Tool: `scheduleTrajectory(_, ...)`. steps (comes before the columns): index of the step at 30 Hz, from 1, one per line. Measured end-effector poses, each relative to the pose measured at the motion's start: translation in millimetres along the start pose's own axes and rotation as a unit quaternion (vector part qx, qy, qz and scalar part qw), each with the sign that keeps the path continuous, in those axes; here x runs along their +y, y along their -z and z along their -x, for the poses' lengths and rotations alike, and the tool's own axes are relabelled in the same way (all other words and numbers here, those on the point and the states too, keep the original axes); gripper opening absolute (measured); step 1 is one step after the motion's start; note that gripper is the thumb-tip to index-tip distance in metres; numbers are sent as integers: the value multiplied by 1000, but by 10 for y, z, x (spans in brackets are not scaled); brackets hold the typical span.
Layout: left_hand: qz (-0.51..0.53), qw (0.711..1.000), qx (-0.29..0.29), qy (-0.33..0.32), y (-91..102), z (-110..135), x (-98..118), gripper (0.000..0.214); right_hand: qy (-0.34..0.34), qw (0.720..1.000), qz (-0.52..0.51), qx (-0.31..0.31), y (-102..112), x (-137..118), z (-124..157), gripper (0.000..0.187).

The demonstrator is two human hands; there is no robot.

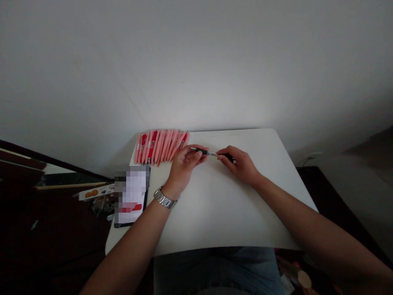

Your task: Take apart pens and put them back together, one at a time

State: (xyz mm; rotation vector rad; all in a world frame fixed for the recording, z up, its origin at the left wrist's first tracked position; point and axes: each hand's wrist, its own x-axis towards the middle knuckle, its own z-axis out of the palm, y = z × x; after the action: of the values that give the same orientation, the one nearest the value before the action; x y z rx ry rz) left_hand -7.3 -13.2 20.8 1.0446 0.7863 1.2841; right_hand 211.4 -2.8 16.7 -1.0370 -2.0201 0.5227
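Observation:
Both of my hands hold one thin black pen [211,153] level above the white table [221,205]. My left hand [184,164], with a metal watch [164,199] on its wrist, pinches the pen's left end in closed fingers. My right hand [240,163] grips the black right end, fingers curled around it. A bare thin section of the pen shows between the two hands. Just left of my left hand lies a row of several pink and red pens [161,145], side by side at the table's far left corner.
A phone with a blurred screen [131,196] lies at the table's left edge. A plain wall stands right behind the table. Dark furniture and clutter fill the floor on the left, and my lap is under the near edge.

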Motion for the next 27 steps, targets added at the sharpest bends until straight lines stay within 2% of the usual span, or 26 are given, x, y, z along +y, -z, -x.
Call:
scheduleTrajectory(7, -12, 1000, 16, -6, 1, -5, 6, 30, -12, 999, -46, 7, -30, 12, 6, 27)
scheduleTrajectory(12, -8, 1000, 13, -6, 6, -10, -5, 30, -16, 999, -28, 26, -48, 33, 3, 13)
scheduleTrajectory(19, -8, 1000, 7, -9, 10, -4, -2, 27, 7, 1000, -1, -9, 0, 3, -2, 19)
scheduleTrajectory(25, -8, 999, 22, -22, 25, -16, -22, 28, -46, 998, -40, 11, -48, 49, 20, 28)
scheduleTrajectory(27, -10, 1000, 23, -19, 28, -18, -26, 29, -50, 998, -37, 16, -60, 61, 21, 23)
